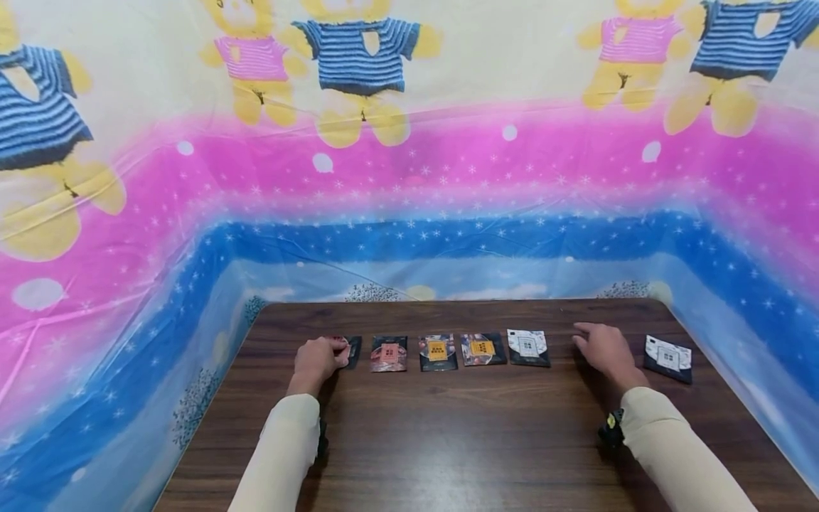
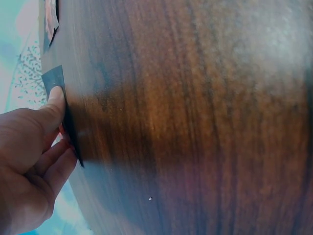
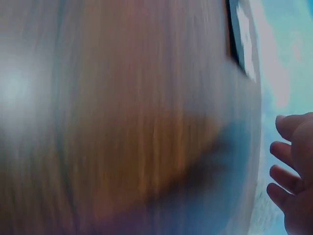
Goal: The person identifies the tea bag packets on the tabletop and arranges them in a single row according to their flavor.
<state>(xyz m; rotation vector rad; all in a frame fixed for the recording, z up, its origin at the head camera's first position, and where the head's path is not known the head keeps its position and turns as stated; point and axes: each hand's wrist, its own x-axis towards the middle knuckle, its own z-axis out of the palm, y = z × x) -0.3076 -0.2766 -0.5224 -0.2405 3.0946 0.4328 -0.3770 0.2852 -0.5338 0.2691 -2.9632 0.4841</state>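
At the left end of a row of small flat packets, my left hand [image 1: 316, 364] holds a dark packet [image 1: 354, 353] with some red on it. The left wrist view shows the thumb on the packet's dark side [image 2: 55, 77] and the fingers around its lower edge, hiding part of it. My right hand [image 1: 604, 348] is over the table with fingers loosely bent and nothing in them. It lies between a white-and-black packet [image 1: 527, 347] on its left and another white-and-black packet [image 1: 668, 358], turned at an angle, on its right.
Between the hands lie a reddish packet [image 1: 388, 353] and two packets with yellow labels, one upright [image 1: 438, 351] and one turned sideways [image 1: 483, 348]. The dark wood table [image 1: 448, 441] ends at a cloth backdrop [image 1: 409, 242] printed with bears.
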